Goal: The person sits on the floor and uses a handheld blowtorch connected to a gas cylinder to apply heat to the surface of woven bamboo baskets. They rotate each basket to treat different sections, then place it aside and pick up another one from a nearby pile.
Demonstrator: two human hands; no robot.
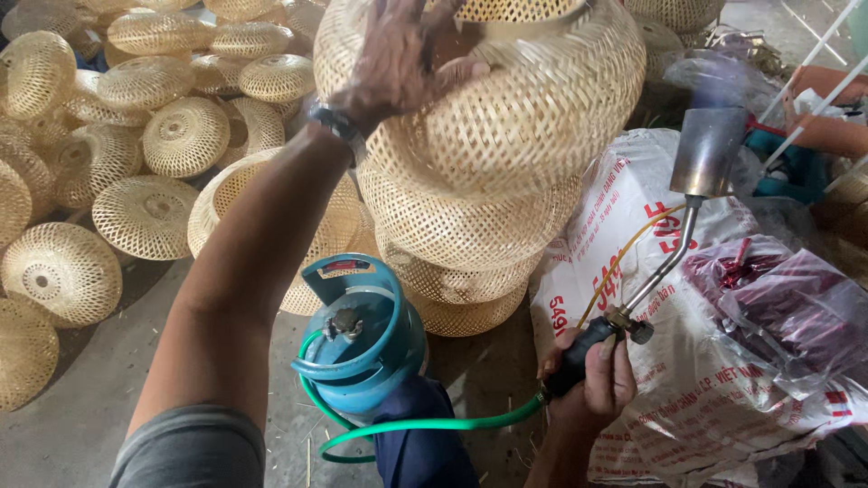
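Atop stack, basket (515, 108) under left hand (398, 59); right hand (601, 375) grips torch (669, 235).

Soft, even daylight throughout; no hard glare is seen. Faint shadows are cast under the baskets (145, 136) onto the floor (81, 425). A dull sheen is carried by the torch head (707, 149) and the plastic bag (787, 307). The raised left hand (398, 59) is slightly motion-blurred. Corners are softened, with mild wide-angle stretch at the edges
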